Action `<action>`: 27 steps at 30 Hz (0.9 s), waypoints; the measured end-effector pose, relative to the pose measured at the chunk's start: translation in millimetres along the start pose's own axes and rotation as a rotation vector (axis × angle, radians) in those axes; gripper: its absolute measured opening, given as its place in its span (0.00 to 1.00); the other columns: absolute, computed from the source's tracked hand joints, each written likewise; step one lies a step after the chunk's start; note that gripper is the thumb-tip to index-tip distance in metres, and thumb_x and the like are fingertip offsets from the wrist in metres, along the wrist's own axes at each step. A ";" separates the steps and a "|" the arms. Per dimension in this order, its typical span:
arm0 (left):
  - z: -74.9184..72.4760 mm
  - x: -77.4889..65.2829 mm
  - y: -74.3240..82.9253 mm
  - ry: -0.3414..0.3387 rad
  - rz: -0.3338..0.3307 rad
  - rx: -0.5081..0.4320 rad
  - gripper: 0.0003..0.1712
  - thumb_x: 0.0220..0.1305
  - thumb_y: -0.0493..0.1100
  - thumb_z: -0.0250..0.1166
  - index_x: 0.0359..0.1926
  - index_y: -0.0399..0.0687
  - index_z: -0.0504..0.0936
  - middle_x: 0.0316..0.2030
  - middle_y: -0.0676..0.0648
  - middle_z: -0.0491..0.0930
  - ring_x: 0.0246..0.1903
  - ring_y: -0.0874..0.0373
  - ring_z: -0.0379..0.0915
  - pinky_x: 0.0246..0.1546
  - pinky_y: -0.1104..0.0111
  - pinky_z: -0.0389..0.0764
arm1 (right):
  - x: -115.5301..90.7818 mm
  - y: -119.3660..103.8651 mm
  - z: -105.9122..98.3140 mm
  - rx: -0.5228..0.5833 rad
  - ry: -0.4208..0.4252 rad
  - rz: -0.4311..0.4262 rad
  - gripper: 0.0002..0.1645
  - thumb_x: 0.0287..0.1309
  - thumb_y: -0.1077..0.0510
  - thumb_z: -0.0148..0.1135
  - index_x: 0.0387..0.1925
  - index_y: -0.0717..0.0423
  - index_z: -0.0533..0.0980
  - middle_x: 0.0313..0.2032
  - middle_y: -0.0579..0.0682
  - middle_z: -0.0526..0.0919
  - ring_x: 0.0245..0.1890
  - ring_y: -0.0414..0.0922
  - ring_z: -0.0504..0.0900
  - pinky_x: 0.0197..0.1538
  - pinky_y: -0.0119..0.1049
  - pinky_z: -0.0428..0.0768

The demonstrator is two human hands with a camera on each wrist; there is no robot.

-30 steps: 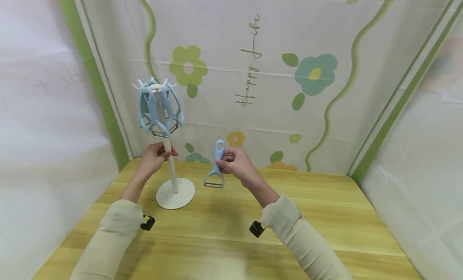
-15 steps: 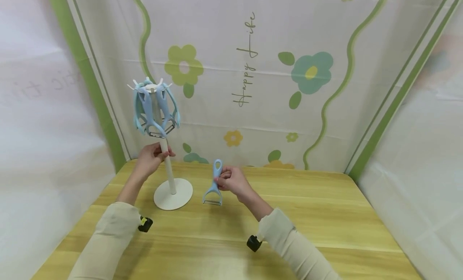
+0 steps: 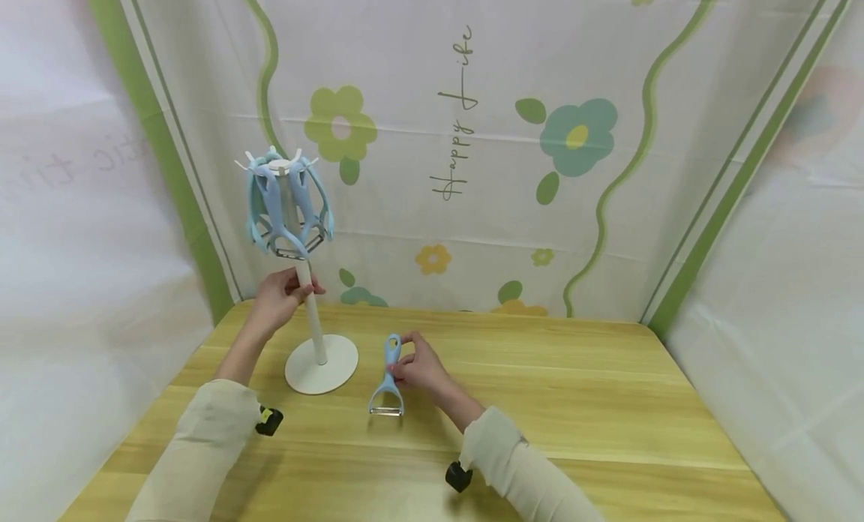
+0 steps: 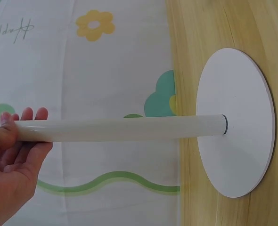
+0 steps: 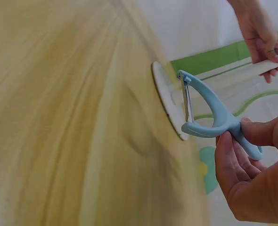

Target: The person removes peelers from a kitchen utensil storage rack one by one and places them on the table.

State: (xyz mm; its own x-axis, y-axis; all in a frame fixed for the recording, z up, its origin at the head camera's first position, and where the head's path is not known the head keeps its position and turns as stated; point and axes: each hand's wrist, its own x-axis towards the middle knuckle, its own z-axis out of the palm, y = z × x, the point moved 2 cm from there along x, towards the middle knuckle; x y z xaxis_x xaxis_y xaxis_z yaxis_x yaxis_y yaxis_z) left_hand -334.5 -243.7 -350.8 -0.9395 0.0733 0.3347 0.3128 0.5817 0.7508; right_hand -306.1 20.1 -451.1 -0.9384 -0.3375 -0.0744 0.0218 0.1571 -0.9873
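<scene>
blue peeler point(image 3: 388, 383) and white pole point(image 4: 129, 128) in hands point(image 3: 275, 301) point(image 3: 420, 368)

The olive-green script "Happy Life" point(image 3: 454, 121) stands on the back curtain point(image 3: 499, 229), behind and to the right of the upper part of the white peeler stand point(image 3: 313, 328), turned sideways so that it reads from bottom to top. In the left wrist view, part of "Happy" shows on that same curtain, upside down and above the stand's pole, cut off by the picture's edge. Faint lettering point(image 3: 67, 169) on the side curtain point(image 3: 101, 282), left of the stand, is too blurred to read surely.
</scene>
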 end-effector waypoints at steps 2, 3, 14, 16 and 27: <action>-0.4 -0.8 -0.4 0.001 -0.001 -0.002 0.10 0.69 0.41 0.52 0.41 0.38 0.75 0.39 0.38 0.83 0.45 0.45 0.77 0.45 0.54 0.77 | 1.2 6.4 3.6 -0.005 -0.009 0.024 0.27 0.53 0.68 0.63 0.52 0.59 0.63 0.26 0.58 0.82 0.21 0.44 0.81 0.37 0.50 0.83; -0.5 -1.1 -0.5 0.001 -0.002 -0.005 0.10 0.70 0.41 0.52 0.41 0.38 0.75 0.39 0.38 0.83 0.45 0.45 0.77 0.45 0.54 0.77 | 1.5 9.3 5.2 -0.008 -0.014 0.033 0.26 0.53 0.68 0.63 0.52 0.59 0.63 0.26 0.57 0.83 0.21 0.44 0.81 0.37 0.49 0.83; -0.7 0.4 -0.1 0.006 0.007 0.028 0.09 0.69 0.41 0.53 0.40 0.39 0.76 0.39 0.38 0.83 0.44 0.45 0.78 0.45 0.53 0.77 | 3.1 31.3 16.4 -0.068 -0.018 0.119 0.22 0.51 0.67 0.65 0.45 0.60 0.63 0.25 0.53 0.82 0.19 0.41 0.79 0.23 0.31 0.79; -0.8 0.6 -0.1 0.006 0.002 0.027 0.09 0.69 0.40 0.53 0.40 0.40 0.76 0.39 0.39 0.83 0.44 0.45 0.78 0.45 0.53 0.77 | 3.2 33.8 17.1 -0.078 -0.009 0.136 0.22 0.51 0.67 0.65 0.44 0.60 0.64 0.25 0.53 0.82 0.19 0.41 0.78 0.22 0.30 0.79; -0.7 0.7 1.2 0.001 0.007 0.022 0.08 0.69 0.39 0.53 0.40 0.39 0.75 0.39 0.39 0.83 0.45 0.44 0.77 0.45 0.53 0.76 | 3.4 34.2 17.9 -0.140 -0.006 0.131 0.20 0.51 0.65 0.66 0.42 0.61 0.66 0.22 0.51 0.81 0.17 0.40 0.77 0.19 0.27 0.71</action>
State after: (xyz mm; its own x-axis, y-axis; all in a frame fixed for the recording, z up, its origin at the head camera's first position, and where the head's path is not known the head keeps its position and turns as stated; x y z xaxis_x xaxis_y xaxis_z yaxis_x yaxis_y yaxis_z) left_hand -334.6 -243.5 -349.3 -0.9369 0.0766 0.3410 0.3166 0.5991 0.7354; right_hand -302.4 7.7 -487.7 -0.9285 -0.3115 -0.2020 0.0947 0.3276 -0.9401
